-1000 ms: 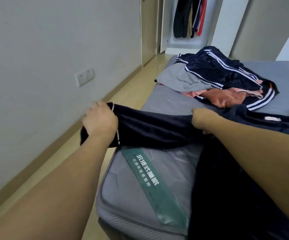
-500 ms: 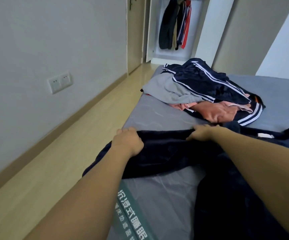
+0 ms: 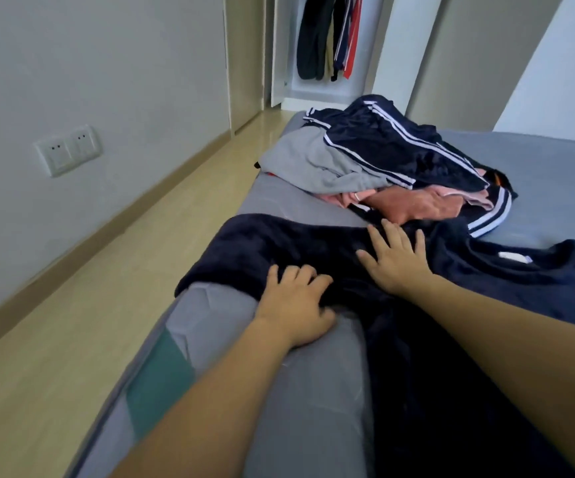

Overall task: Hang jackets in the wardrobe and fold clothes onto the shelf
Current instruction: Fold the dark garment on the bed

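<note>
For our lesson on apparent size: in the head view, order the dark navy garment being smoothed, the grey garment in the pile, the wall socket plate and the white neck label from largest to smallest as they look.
1. Dark navy garment, though nearness inflates it
2. Grey garment
3. Wall socket plate
4. White neck label

Head camera looks down along the bed [image 3: 537,160].

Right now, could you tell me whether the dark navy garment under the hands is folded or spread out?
Spread, not folded: the navy garment lies flat across the mattress, its sleeve stretched to the edge.
</note>
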